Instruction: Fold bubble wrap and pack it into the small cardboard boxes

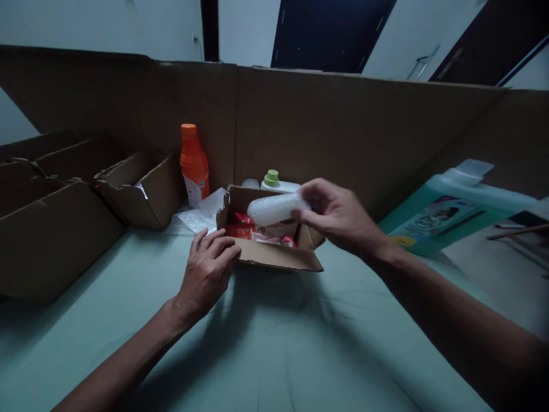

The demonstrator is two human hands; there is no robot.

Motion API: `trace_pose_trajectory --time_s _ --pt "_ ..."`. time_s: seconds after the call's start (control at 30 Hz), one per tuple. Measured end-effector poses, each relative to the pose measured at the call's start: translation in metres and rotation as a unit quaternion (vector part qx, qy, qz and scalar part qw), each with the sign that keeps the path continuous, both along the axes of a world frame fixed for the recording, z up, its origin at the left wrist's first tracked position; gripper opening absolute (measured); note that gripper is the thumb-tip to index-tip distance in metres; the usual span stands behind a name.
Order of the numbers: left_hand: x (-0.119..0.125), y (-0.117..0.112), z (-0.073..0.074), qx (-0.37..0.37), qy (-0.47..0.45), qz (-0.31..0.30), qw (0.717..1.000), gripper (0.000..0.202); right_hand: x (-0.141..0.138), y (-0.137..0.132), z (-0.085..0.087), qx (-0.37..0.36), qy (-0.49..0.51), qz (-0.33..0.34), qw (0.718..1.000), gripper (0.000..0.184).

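A small open cardboard box (278,261) sits in the middle of the green cloth, its front flap folded outward. The fingers of my left hand (210,263) are curled over the box's front left corner and grip it. Above the opening, my right hand (334,214) pinches one end of a whitish, translucent bundle (274,209) that looks like bubble wrap, slightly blurred. What the bundle contains, if anything, I cannot make out. Red packets (241,226) and a pinkish wrapper (266,237) lie inside the box, partly hidden by the bundle.
Behind the box are a green-capped white bottle (281,184), loose bubble wrap (199,214) and an orange bottle (194,163). Larger cardboard boxes (60,234) stand at left. A big jug of green liquid (454,212) leans at right. A tall cardboard wall (326,120) closes the back.
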State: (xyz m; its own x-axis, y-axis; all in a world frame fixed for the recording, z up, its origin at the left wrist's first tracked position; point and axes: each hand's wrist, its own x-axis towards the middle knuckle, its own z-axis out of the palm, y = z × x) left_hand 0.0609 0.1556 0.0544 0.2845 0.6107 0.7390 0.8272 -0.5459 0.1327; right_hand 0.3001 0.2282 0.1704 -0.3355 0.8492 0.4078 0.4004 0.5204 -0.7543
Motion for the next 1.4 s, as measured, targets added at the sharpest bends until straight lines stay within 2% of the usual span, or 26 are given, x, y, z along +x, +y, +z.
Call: trace_pose_trajectory --time_s 0.1,0.2,0.27,0.43,0.57,0.63,0.7,0.77,0.83,0.9,0.93,1.03,1.17,1.4 --pt "-0.001 -0.001 -0.001 -0.008 -0.001 0.001 1.000 0.019 -0.024 0.022 -0.018 -0.045 -0.150 0.035 0.987 0.014" --pt "-0.002 -0.004 0.001 -0.025 0.006 0.004 1.000 0.020 -0.026 0.028 -0.025 -0.044 -0.367 0.015 0.929 0.010" --pt "-0.001 -0.006 0.006 -0.037 0.013 0.001 0.999 0.022 -0.020 0.028 -0.024 -0.043 -0.447 0.016 0.894 0.007" --pt "0.004 0.006 0.028 -0.056 0.075 -0.033 0.995 0.038 -0.012 0.034 -0.025 -0.053 -0.499 0.086 0.861 0.007" --pt "0.008 0.022 0.041 -0.084 0.115 -0.041 0.989 0.026 -0.019 0.043 -0.024 -0.089 -0.554 0.140 0.816 0.016" --pt "0.008 0.025 0.042 -0.091 0.120 -0.038 0.988 0.021 -0.022 0.044 -0.017 -0.115 -0.584 0.152 0.789 0.018" --pt "0.008 0.025 0.040 -0.084 0.115 -0.037 0.989 0.018 -0.023 0.042 -0.006 -0.120 -0.605 0.142 0.774 0.015" --pt "0.009 0.024 0.038 -0.073 0.108 -0.035 0.991 0.017 -0.023 0.039 0.004 -0.090 -0.607 0.106 0.782 0.010" --pt "0.009 0.022 0.037 -0.068 0.105 -0.032 0.992 0.018 -0.023 0.035 0.010 -0.035 -0.569 0.091 0.817 0.007" --pt "0.010 0.021 0.037 -0.068 0.105 -0.029 0.992 0.019 -0.025 0.034 0.010 -0.006 -0.503 0.144 0.852 0.012" --pt "0.010 0.020 0.037 -0.067 0.105 -0.027 0.992 0.019 -0.026 0.034 0.008 -0.011 -0.478 0.186 0.858 0.017" --pt "0.011 0.019 0.037 -0.063 0.108 -0.027 0.992 0.019 -0.033 0.036 -0.002 -0.071 -0.460 0.274 0.842 0.031" --pt "0.010 0.018 0.035 -0.062 0.113 -0.028 0.991 0.020 -0.034 0.039 -0.011 -0.134 -0.441 0.268 0.846 0.038" --pt "0.010 0.018 0.030 -0.065 0.099 -0.022 0.993 0.021 -0.026 0.040 -0.019 -0.152 -0.396 0.302 0.854 0.037"
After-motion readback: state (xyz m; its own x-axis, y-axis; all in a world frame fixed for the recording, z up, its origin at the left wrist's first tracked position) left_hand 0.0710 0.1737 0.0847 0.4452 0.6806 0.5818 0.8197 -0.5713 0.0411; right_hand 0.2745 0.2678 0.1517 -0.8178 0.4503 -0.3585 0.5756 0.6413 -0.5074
